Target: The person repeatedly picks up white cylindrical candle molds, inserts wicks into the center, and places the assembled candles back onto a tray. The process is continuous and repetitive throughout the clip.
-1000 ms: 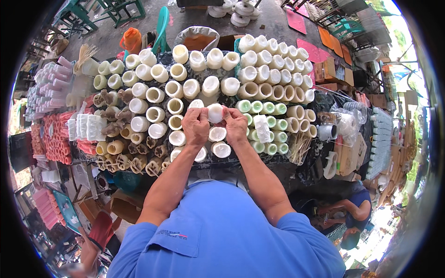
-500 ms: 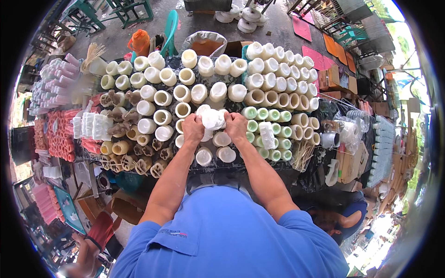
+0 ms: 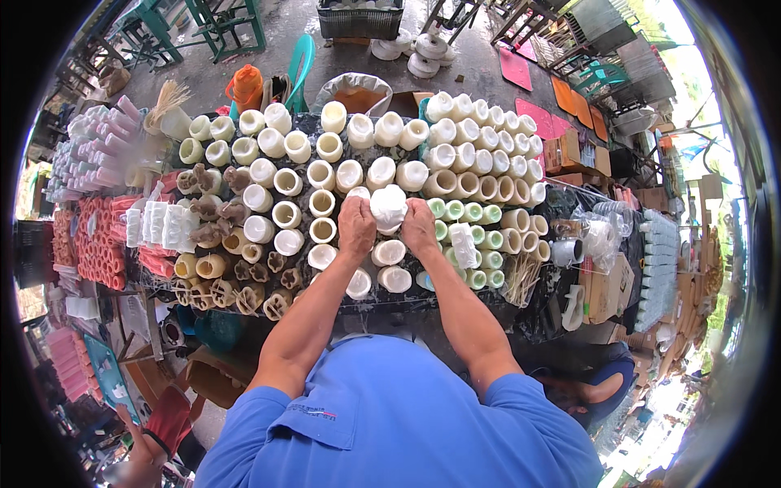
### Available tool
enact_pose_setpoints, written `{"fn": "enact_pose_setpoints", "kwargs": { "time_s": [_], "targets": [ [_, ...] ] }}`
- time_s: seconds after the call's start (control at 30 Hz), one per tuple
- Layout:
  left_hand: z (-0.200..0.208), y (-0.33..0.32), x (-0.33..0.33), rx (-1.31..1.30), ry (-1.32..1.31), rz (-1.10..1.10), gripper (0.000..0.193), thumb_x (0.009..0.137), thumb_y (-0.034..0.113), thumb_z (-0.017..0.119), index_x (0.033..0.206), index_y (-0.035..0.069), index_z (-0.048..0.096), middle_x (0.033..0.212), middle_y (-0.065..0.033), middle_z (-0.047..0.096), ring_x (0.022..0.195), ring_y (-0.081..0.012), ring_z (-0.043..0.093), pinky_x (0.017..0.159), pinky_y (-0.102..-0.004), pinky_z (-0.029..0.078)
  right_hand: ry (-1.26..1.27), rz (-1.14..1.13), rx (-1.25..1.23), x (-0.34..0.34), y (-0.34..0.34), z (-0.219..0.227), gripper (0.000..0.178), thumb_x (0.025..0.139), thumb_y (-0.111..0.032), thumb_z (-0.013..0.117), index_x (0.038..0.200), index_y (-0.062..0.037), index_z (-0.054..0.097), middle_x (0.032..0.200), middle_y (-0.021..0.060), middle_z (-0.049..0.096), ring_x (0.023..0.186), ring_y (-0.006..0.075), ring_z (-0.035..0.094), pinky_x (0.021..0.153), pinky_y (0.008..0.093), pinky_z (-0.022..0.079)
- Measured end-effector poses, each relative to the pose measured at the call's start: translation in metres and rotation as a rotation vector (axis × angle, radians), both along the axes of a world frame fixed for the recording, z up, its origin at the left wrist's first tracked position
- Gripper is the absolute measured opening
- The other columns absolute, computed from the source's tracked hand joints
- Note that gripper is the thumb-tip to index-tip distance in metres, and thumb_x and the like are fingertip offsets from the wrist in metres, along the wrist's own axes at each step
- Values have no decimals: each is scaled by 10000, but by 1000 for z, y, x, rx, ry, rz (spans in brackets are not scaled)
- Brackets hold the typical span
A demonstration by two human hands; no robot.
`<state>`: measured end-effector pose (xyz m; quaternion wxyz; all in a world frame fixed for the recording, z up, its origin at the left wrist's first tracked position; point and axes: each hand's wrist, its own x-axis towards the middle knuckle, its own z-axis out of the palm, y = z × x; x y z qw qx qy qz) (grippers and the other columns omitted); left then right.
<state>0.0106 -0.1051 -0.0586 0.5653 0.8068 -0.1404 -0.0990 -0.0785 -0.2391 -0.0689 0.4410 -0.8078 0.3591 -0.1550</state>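
Observation:
Between my two hands is a white, rounded, lumpy piece (image 3: 389, 210); I cannot make out its kind. My left hand (image 3: 356, 229) is closed on its left side, and my right hand (image 3: 420, 228) is closed on its right side. Both hands are over the middle of a table crowded with candles. Cream candles (image 3: 381, 173) stand just beyond my hands, and another cream candle (image 3: 389, 253) shows between my wrists. Green candles (image 3: 490, 214) with wicks are beside my right hand. A white moulded piece (image 3: 464, 246) lies on top of them.
Brown flower-shaped candles (image 3: 277, 305) and red hollow pieces (image 3: 99, 242) fill the left side. Cardboard boxes (image 3: 610, 289) and plastic wrap (image 3: 598, 240) are at the right. Beyond the table are a sack (image 3: 354, 91) and a green chair (image 3: 301, 69). Another person (image 3: 598, 390) is at the lower right.
The white piece has turned in my hands and now looks more upright and compact. My hands have shifted slightly right relative to the candles. The whole view has moved a little.

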Motion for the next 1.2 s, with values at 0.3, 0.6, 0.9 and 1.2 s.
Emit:
{"fn": "enact_pose_setpoints", "kwargs": {
  "time_s": [0.3,0.6,0.9,1.2],
  "targets": [
    [122,45,-9,-260,-189,-804,932,900,-78,657,1713,169,274,1740,-196,312,1562,-414,388,1224,-439,436,-168,-124,836,-38,3,117,318,1122,-260,477,1026,-54,700,848,31,725,651,116,664,580,287,559],
    [178,65,-16,-276,110,-682,1070,678,154,1022,1548,-23,426,1492,-240,575,1316,-306,663,1062,-439,600,-348,570,454,-78,25,221,1290,809,-300,969,1727,-69,92,1560,221,513,1177,288,706,866,365,646],
    [191,84,-17,-128,-257,-698,797,566,249,1043,1171,29,574,1023,-100,660,878,-232,690,742,-364,578,-186,453,322,-86,44,248,887,733,-177,1007,1380,-15,423,1247,217,676,954,278,785,816,385,658],
    [195,81,-8,-248,-334,-772,746,619,155,987,1197,28,532,982,-117,670,865,-256,739,778,-374,604,-240,443,57,-90,50,257,799,718,-231,1027,1228,0,457,1061,170,681,931,261,784,761,368,662]
  ]
}}
